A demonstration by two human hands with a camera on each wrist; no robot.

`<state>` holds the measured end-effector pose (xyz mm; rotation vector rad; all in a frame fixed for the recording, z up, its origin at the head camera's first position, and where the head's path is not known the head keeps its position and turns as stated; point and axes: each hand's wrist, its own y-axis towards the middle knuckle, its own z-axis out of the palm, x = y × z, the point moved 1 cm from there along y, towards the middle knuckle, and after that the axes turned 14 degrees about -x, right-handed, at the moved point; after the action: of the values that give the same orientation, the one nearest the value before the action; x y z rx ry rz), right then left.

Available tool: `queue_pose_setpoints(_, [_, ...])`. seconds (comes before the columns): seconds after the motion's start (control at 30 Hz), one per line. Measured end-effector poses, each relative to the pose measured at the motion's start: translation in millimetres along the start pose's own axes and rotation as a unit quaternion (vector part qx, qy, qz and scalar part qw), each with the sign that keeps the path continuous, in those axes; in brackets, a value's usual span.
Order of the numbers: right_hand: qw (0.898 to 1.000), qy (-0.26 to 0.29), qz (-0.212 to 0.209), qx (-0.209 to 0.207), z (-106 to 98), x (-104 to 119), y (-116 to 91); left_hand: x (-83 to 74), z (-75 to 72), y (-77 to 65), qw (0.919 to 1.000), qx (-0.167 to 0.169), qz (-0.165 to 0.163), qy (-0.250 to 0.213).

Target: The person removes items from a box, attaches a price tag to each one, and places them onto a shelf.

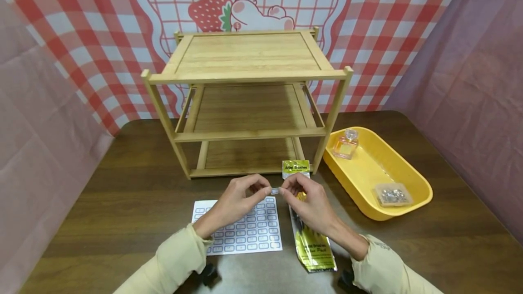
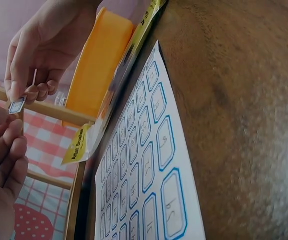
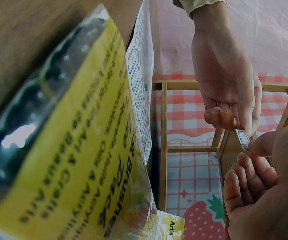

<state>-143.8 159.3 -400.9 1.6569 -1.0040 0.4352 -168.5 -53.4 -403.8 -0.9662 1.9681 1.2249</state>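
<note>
A small white sticker label point(image 1: 275, 191) with a blue border is stretched between both hands, above the table. My left hand point(image 1: 241, 198) pinches one end of it between thumb and forefinger; my right hand point(image 1: 309, 201) pinches the other end the same way. Under the left hand lies a sheet of labels point(image 1: 245, 235), white with rows of blue-edged boxes bearing handwritten marks. Beneath the right hand is a yellow and clear pack of artist brushes point(image 1: 314, 248), partly covered by that hand. In the right wrist view the label point(image 3: 243, 140) shows up close between the fingertips.
A three-tier wooden shelf point(image 1: 249, 76) stands behind the hands. To the right sits a yellow tray point(image 1: 367, 149) holding a perfume bottle point(image 1: 346, 144) and a clear box of small metal pieces point(image 1: 393, 194). A red checked cloth point(image 1: 94, 35) hangs at the back.
</note>
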Motion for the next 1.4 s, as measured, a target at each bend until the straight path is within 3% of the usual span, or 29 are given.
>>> queue_pose_setpoints(0.2, [1.000, -0.001, 0.001, 0.005, 1, 0, -1, 0.3, 1.7, -0.8, 0.9999, 0.001, 0.011, 0.002])
queue_pose_setpoints(0.5, [0.999, -0.013, 0.005, 0.042, -6, -3, 0, -0.8, 6.1, 0.7, 0.9999, 0.012, 0.000, 0.002])
queue_pose_setpoints(0.77, [0.996, -0.037, 0.039, 0.066, -16, -6, -3, -3.6, 13.6, 3.0, 0.9991, 0.034, -0.025, 0.009])
queue_pose_setpoints(1.4, [0.990, -0.069, 0.077, 0.091, -36, -13, -13, -4.6, 36.2, 9.2, 0.9949, 0.092, -0.023, 0.033])
